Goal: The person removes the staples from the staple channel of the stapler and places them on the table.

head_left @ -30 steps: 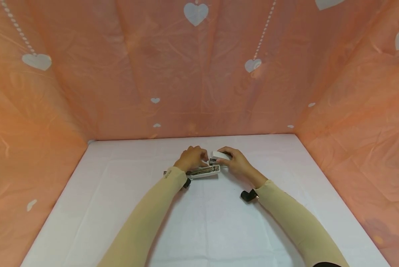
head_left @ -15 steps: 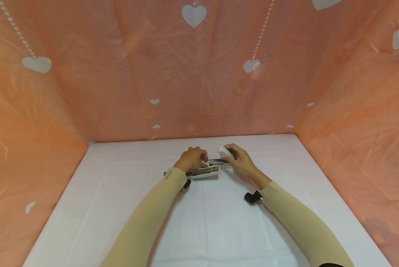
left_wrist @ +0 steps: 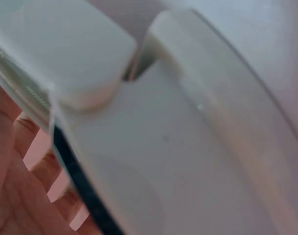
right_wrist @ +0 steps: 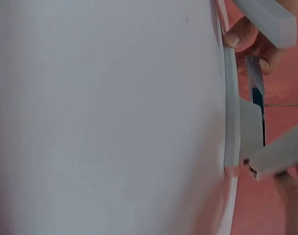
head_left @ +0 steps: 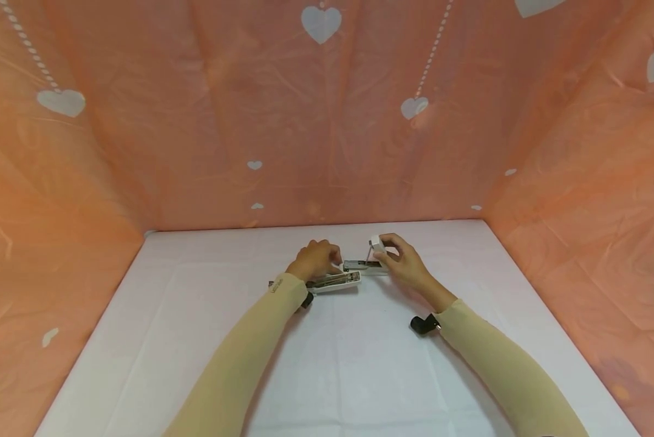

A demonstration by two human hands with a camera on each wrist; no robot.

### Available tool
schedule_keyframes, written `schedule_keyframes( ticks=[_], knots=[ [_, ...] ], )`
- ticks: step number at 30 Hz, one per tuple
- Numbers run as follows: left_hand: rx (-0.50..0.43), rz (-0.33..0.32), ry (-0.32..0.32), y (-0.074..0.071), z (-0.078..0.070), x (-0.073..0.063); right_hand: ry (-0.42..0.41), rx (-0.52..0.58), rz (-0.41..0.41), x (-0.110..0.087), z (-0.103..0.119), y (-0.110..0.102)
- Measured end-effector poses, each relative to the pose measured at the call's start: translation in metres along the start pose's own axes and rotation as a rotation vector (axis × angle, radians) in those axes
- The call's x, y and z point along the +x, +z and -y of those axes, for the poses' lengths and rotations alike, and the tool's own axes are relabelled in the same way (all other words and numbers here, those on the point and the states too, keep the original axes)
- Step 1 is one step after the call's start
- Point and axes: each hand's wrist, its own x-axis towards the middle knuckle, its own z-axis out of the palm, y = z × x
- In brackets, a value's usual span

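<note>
A white stapler point(head_left: 355, 265) lies on the cloth between both hands. My left hand point(head_left: 312, 260) pinches the front end of its base, thumb and fingers showing in the right wrist view. My right hand point(head_left: 407, 267) grips the stapler's lid point(head_left: 378, 244) and holds it swung up, away from the dark metal staple channel. In the right wrist view the lid point(right_wrist: 281, 152) angles off the rear of the base point(right_wrist: 232, 107), and a thin rod runs toward the channel. Nearer me, beside the left wrist, is a second white stapler-like piece point(head_left: 337, 282) with metal parts exposed.
A white cloth point(head_left: 327, 364) covers the table. Orange curtains point(head_left: 327, 182) with white hearts stand behind it and at both sides. Small black wrist cameras point(head_left: 424, 325) hang beside the sleeves. A large white casing point(left_wrist: 139, 147) fills the left wrist view, blurred.
My right hand has moved right and tipped the stapler's lid up and back, uncovering the metal channel. My left hand stays in place on the front end.
</note>
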Motion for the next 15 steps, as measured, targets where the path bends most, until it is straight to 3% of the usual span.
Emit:
schedule_keyframes(
  ticks=[7,10,15],
  knots=[
    [0.005,-0.009,-0.008,0.000,0.002,0.001,-0.057,-0.109,-0.002,-0.006,0.023,-0.008],
    [0.000,-0.004,-0.013,0.000,0.002,0.002,-0.065,-0.158,-0.014,-0.006,0.018,-0.010],
    [-0.015,0.008,-0.014,0.000,0.001,0.000,-0.039,-0.140,-0.034,-0.006,0.002,-0.016]
  ],
)
